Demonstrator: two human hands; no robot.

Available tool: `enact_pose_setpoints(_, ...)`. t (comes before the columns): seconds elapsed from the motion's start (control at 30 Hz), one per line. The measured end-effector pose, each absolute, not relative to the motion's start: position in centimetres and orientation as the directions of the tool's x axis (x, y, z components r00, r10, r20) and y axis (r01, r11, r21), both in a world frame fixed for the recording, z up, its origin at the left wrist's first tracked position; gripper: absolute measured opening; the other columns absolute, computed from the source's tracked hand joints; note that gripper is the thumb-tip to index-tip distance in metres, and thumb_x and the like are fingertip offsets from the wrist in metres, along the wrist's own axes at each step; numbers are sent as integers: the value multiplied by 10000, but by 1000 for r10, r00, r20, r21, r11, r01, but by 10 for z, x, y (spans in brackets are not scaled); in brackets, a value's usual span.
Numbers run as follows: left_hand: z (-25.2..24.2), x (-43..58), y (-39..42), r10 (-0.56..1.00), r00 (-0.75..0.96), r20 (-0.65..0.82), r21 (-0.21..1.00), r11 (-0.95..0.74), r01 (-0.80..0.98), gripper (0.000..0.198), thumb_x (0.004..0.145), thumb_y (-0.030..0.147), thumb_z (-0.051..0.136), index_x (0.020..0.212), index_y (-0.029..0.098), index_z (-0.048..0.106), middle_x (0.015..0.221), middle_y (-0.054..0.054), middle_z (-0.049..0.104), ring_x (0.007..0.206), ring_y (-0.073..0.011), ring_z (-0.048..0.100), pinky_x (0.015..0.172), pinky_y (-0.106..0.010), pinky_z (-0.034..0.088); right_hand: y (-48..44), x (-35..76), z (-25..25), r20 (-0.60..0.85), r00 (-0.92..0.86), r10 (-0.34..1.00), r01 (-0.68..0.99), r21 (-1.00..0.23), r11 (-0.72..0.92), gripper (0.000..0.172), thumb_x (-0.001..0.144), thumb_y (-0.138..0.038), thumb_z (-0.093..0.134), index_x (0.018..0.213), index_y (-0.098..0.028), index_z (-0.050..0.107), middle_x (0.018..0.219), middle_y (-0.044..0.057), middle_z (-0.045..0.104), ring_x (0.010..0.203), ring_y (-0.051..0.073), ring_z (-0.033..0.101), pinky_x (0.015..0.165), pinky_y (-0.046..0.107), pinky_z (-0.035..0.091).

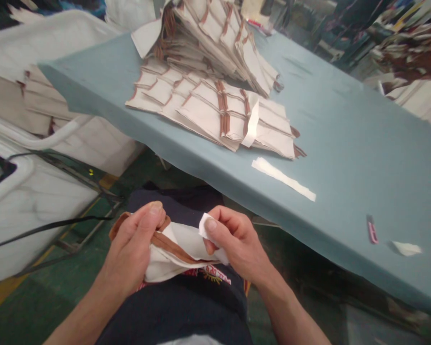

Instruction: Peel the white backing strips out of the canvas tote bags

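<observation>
My left hand (pixel 138 244) is closed around a bundle of white fabric pieces with brown trim (pixel 181 249), held in front of my body below the table edge. Between the thumb and fingers of my right hand (pixel 233 239) is a small white strip (pixel 203 226), at the bundle's right end. Part of the strip is hidden by the fingers. On the table lie stacked white fabric pieces with brown edging (pixel 201 108), and a white strip (pixel 252 124) rests across them. Another stack (pixel 219 33) rises behind. A loose pile of white strips (pixel 283 178) lies near the table's front edge.
The table (pixel 345 158) has a blue-green cover. Toward its right lie a pink-handled small cutter or snipper (pixel 372 230) and a white scrap (pixel 406 248). White bins (pixel 57 38) with fabric pieces stand at the left. A black cable (pixel 50 231) runs beside them.
</observation>
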State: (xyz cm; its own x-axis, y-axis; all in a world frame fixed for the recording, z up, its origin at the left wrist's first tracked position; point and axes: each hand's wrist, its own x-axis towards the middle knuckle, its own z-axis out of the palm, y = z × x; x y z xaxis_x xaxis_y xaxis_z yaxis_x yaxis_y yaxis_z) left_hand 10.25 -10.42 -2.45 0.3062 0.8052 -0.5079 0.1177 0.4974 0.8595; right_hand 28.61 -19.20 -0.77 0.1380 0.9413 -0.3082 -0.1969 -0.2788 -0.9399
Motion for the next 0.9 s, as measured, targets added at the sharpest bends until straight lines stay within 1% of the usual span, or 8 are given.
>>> enact_pose_setpoints(0.1,-25,106,-103,790,307,-530,841,538,67,697,842,848,760,647,260,442,529,75,420,437,-114,372,383,-232,334,-201,281,-18,-179,245,953,65,-977,-201,369,1083,-450,595,803,-214,639,700,-11,654,610,122,519,608,252,392)
enact_pose_setpoints(0.2,-25,110,-100,806,286,-519,848,526,56,807,747,951,757,605,265,357,519,73,372,457,-108,353,404,-232,308,-209,271,-35,29,328,944,417,-902,-117,248,1081,-291,570,871,-213,678,741,9,698,646,140,611,643,265,415)
enact_pose_setpoints(0.3,-26,114,-98,827,273,-491,870,483,102,817,789,982,679,583,269,337,532,62,345,487,-119,324,430,-255,305,-215,263,-55,199,351,915,577,-816,-44,216,1082,-224,540,919,-211,681,701,7,707,568,142,621,616,270,430)
enact_pose_setpoints(0.4,-25,118,-97,840,310,-446,894,430,124,804,864,961,599,553,271,327,563,45,341,515,-137,319,462,-287,330,-215,259,-73,329,382,864,662,-749,-7,220,1078,-201,515,938,-214,684,673,6,717,539,151,643,594,271,438)
enact_pose_setpoints(0.5,-23,122,-95,834,315,-453,890,442,111,796,853,947,604,525,278,326,551,42,320,507,-146,301,459,-308,319,-213,256,-85,396,425,814,711,-703,-29,233,1082,-201,502,946,-207,690,702,27,754,562,162,686,601,274,458)
enact_pose_setpoints(0.73,-25,125,-91,817,230,-528,843,537,28,794,790,932,683,515,273,337,548,56,301,514,-137,283,472,-289,339,-205,249,-98,438,464,770,767,-634,-102,317,1112,-279,483,935,-198,734,734,68,794,597,178,714,626,278,504)
enact_pose_setpoints(0.83,-29,120,-92,804,278,-525,844,534,50,767,850,920,634,534,278,356,537,56,311,506,-142,285,455,-289,322,-198,255,-98,448,427,786,785,-616,-75,352,1118,-295,469,920,-195,742,708,62,782,558,164,685,600,263,487)
enact_pose_setpoints(0.9,-32,111,-91,794,346,-500,863,491,120,723,915,878,592,563,271,418,531,45,378,508,-152,323,454,-288,317,-195,261,-95,435,411,801,780,-622,-63,345,1116,-292,471,924,-197,741,675,45,758,528,154,659,593,256,480)
